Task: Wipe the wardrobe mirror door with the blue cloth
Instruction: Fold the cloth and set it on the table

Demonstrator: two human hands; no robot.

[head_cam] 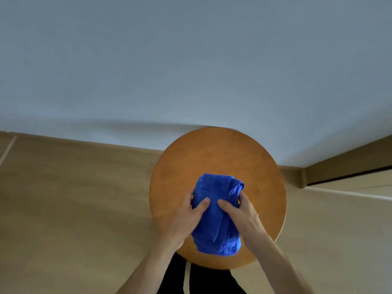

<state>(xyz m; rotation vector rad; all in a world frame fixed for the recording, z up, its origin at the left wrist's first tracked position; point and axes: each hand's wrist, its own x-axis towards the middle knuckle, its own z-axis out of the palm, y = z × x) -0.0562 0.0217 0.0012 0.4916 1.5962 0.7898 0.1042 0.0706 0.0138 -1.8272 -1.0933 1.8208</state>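
we're looking straight down now, and there's the blue cloth (212, 187), bunched into a thick, rumpled wad over the near half of the round wooden table (212, 153). both hands are on it. the left hand (186, 219) grips the cloth's left side, thumb pressed across the top of the fabric and fingers curled round the edge and out of sight. the right hand (244, 217) mirrors it on the right side, with its thumb on top, nearly meeting the other thumb at the middle, and fingers wrapped under the folds. a loose corner of the cloth curls up just above the right hand. whether the wad rests on the table or is held a touch above it, we can't tell from here. beyond the table's far rim stands a pale wall (191, 60), with a tan floor (74, 198) either side. at the bottom edge, dark trousers (212, 281) with a pale stripe show between the forearms.
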